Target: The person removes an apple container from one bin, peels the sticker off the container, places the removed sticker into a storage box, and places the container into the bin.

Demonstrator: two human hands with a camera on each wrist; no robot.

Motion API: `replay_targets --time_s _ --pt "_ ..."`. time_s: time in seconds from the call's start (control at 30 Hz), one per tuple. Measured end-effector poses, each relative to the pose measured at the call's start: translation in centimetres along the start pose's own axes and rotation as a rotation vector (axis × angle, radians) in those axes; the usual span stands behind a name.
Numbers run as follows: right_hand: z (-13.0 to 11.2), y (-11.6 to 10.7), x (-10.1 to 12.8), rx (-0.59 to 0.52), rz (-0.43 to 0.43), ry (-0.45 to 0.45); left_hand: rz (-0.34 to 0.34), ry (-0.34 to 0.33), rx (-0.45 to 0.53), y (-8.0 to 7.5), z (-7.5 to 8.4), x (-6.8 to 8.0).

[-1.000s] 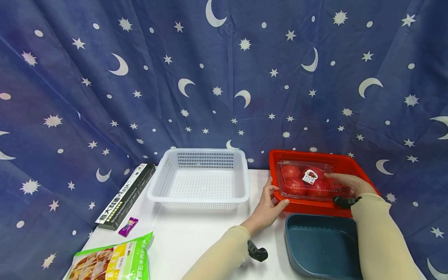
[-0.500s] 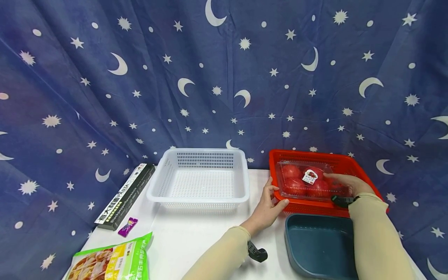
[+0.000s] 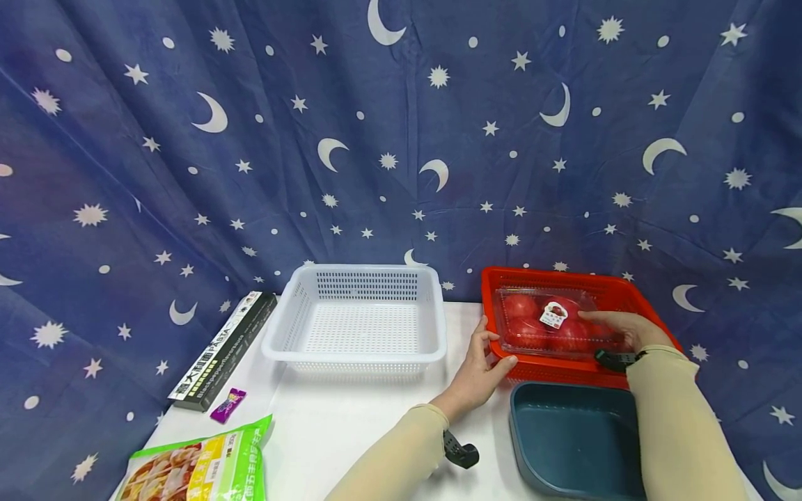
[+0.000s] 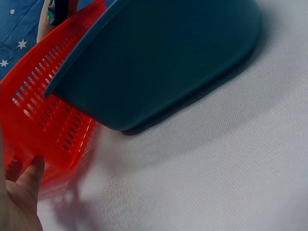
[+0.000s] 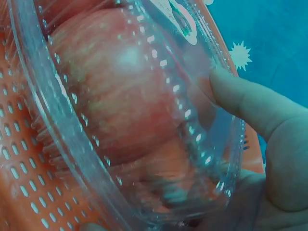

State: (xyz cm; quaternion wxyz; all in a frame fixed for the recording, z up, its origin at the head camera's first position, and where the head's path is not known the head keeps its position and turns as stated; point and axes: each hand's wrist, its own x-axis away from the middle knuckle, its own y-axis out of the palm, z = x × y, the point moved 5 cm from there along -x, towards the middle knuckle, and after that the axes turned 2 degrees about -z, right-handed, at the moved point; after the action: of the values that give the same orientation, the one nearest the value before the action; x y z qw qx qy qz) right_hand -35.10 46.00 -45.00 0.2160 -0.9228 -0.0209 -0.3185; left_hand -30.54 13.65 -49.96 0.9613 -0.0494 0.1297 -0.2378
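Note:
A clear plastic box [image 3: 529,339] of red, streaked fruit that look like apples, with a white label on its lid, lies tilted in the red basket [image 3: 626,292]. My right hand [image 3: 626,327] grips the box at its right end; in the right wrist view the thumb [image 5: 245,98] lies on the lid, while the other fingers are mostly hidden below. At the basket's near left corner, my left hand [image 3: 473,376] holds the rim, fingers on the left side and thumb toward the front. The left wrist view has the fingertips [image 4: 33,168] against the basket's outer wall.
A dark teal tub [image 3: 576,438] stands right in front of the red basket, under the right forearm. To the left are a white basket [image 3: 357,358], a black pasta box [image 3: 232,355], a small purple packet [image 3: 228,406] and a green food bag [image 3: 194,463]. A starry curtain [image 3: 376,139] hangs behind.
The right forearm shifts very slightly. Both hands stay at the same spots on the fruit box and the red basket.

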Motion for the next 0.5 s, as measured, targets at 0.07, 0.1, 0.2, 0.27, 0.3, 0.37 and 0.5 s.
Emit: replay_targets --time_s 0.07,0.1,0.2,0.27,0.3,0.37,0.5 --pt "-0.07 -0.13 0.30 0.009 0.004 -0.001 0.000 0.000 0.002 0.02 -0.04 -0.04" --pt "-0.14 -0.19 0.45 0.016 0.003 -0.008 0.001 -0.001 0.005 0.03 -0.08 -0.06" --pt "-0.22 -0.34 0.75 0.021 -0.010 -0.018 0.003 0.000 0.008 0.04 -0.15 -0.09" --pt "-0.23 -0.38 0.90 0.019 -0.023 -0.032 0.003 0.004 0.010 0.06 -0.15 -0.10" --pt "-0.19 -0.43 0.95 0.017 -0.026 -0.037 0.003 0.006 0.010 0.06 -0.15 -0.11" --pt "-0.06 -0.53 1.00 0.010 -0.029 -0.043 0.003 0.007 0.007 0.08 -0.11 -0.10" --pt "0.15 -0.60 0.96 0.042 -0.065 -0.092 0.001 0.011 0.006 0.10 -0.04 -0.07"
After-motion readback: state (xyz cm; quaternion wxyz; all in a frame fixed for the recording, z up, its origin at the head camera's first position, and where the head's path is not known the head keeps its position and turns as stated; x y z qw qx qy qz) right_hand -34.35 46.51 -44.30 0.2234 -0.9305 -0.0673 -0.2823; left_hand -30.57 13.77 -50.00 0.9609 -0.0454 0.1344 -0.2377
